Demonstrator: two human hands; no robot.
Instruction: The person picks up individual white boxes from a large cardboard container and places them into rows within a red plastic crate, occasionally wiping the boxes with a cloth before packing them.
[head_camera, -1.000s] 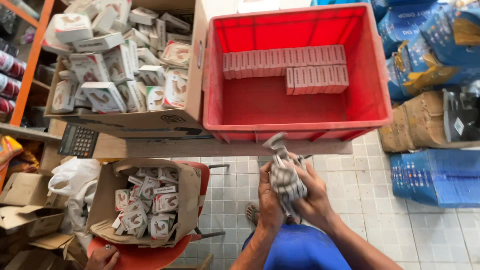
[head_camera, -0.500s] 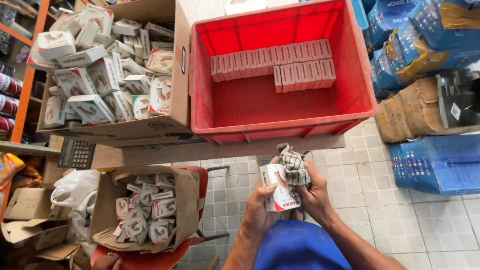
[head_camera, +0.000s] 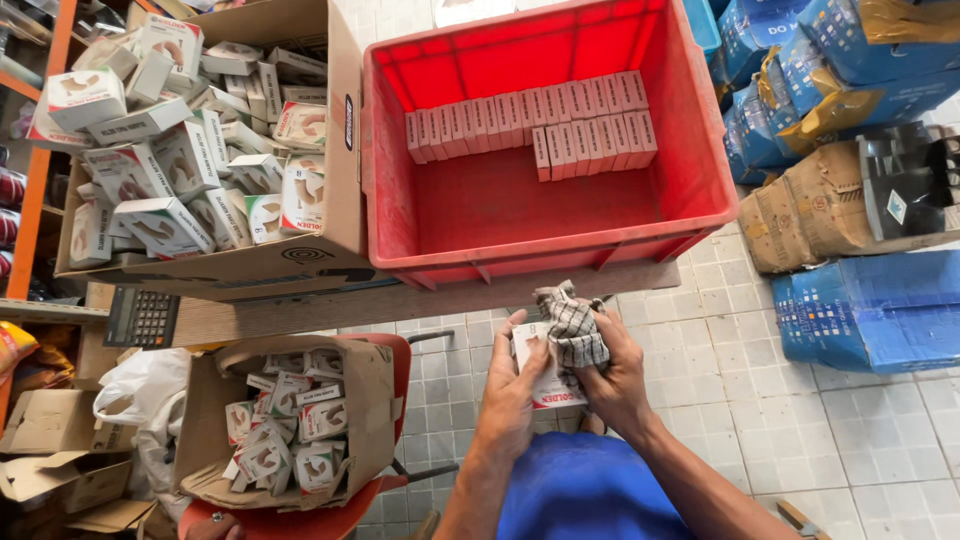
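Note:
My left hand (head_camera: 512, 392) holds a small white box (head_camera: 545, 385) with red print, upright in front of me. My right hand (head_camera: 616, 380) presses a checked cloth (head_camera: 572, 325) against the top and side of that box. Just above both hands stands a red plastic crate (head_camera: 700, 210) holding two rows of small pinkish-red boxes (head_camera: 530, 125) packed on edge along its far side.
A large cardboard carton (head_camera: 345, 130) full of white boxes sits left of the crate. A smaller open carton (head_camera: 375, 400) of the same boxes rests on a red chair. A calculator (head_camera: 142, 317) lies on the plank. Blue packs (head_camera: 870, 310) and sacks crowd the right.
The view has shifted left. My hands have lowered slightly; the white box now shows more plainly in my left hand, with the cloth moved over its top right.

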